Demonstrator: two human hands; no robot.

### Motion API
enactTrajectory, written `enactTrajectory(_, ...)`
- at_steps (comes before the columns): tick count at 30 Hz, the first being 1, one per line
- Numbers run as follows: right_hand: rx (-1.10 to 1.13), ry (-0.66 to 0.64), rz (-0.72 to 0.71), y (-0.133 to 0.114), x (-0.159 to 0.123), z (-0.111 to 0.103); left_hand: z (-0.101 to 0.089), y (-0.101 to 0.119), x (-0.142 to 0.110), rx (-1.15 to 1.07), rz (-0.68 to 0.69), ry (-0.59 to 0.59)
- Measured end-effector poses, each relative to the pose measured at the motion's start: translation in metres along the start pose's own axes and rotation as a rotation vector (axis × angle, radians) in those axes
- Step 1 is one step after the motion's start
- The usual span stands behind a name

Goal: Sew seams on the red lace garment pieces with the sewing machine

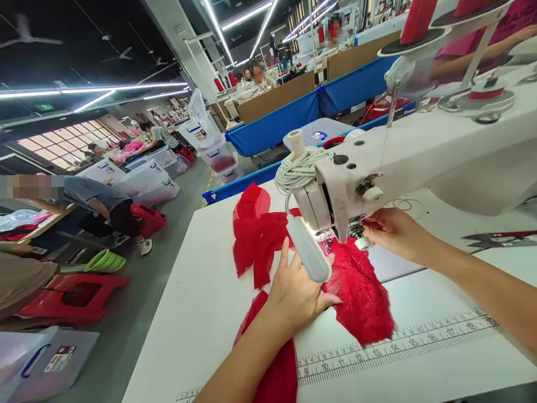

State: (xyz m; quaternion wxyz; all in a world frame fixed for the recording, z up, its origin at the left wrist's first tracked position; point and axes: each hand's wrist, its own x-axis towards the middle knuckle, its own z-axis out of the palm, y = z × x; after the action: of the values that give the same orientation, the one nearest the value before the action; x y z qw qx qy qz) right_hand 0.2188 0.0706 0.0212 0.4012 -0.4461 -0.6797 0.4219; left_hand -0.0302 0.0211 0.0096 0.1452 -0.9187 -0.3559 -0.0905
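Take the red lace (363, 302), probably light, soft and easily snagged, gently by its edge, seeing left hand (293, 294) spread and unclenched, but unable to tell the grip of right hand (396, 232).

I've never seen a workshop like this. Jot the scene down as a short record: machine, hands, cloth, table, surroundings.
Machine: white sewing machine, small lamp at its head
Left hand: left hand spread, thumb touching the red lacy cloth
Right hand: right hand under the machine's arm, near a knob; fingers partly hidden
More cloth: sheer red pieces left of the machine
Table: white table with ruler marks
Tool: scissors, far right
Background: stacked boxes, other people
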Motion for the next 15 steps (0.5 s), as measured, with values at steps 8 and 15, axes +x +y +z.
enactTrajectory(8,-0.06,0.007,-0.005,-0.0007,0.0002,-0.0014,0.0008,-0.0008,0.0013,-0.013,0.018,0.012)
enactTrajectory(15,-0.17,0.045,-0.037,-0.0011,0.0009,0.001,0.0027,0.0026,-0.0027,-0.032,-0.015,0.118)
